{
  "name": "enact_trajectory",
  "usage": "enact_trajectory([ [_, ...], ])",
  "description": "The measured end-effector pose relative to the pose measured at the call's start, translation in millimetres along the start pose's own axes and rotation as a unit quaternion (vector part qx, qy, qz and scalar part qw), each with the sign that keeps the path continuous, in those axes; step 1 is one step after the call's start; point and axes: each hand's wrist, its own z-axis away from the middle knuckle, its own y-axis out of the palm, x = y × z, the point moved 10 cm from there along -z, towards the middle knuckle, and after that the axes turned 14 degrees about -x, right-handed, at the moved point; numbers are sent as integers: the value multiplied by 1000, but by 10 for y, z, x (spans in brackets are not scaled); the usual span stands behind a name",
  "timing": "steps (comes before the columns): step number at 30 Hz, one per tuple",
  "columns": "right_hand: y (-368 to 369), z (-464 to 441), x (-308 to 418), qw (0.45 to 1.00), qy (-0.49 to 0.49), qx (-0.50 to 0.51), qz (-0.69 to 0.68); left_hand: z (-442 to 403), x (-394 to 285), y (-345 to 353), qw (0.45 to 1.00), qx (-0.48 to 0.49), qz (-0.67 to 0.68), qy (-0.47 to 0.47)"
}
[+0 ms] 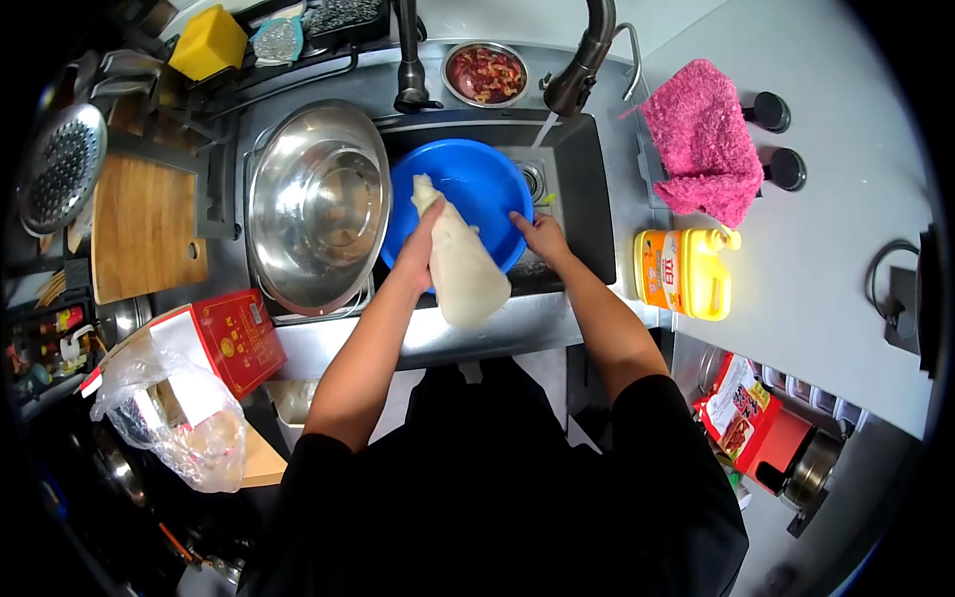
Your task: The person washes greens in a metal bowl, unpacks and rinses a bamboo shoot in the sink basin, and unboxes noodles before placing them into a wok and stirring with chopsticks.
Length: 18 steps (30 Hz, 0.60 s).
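Note:
My left hand [420,244] is closed around a large pale, cone-shaped vegetable [466,274], smooth and peeled-looking; I cannot tell its exact kind. Its narrow end points toward the back of the sink, and its broad end hangs over the front edge. Beneath it, a round blue basin [487,184] rests in the dark sink [582,189]. The right-hand rim of the basin is pinched in my right hand [539,237]. From the dark faucet [570,92] a thin stream of water runs down beside the basin, near the drain [532,179].
A big steel bowl [318,209] leans left of the basin. Behind the sink sits a small bowl of reddish meat pieces [485,75]. At right are a yellow detergent jug [686,274] and a pink cloth [704,144]. A red box [239,343] and cutting board [149,229] stand left.

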Motion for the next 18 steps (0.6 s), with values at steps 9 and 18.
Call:
enact_trajectory([
  [9,-298,95,227,955,-139,-51,259,-849,-365,-346,935,-288,67,197],
  [18,763,-348,-508,991,105,-80,-23,-695,-219,-692,809,-538,-65,229],
])
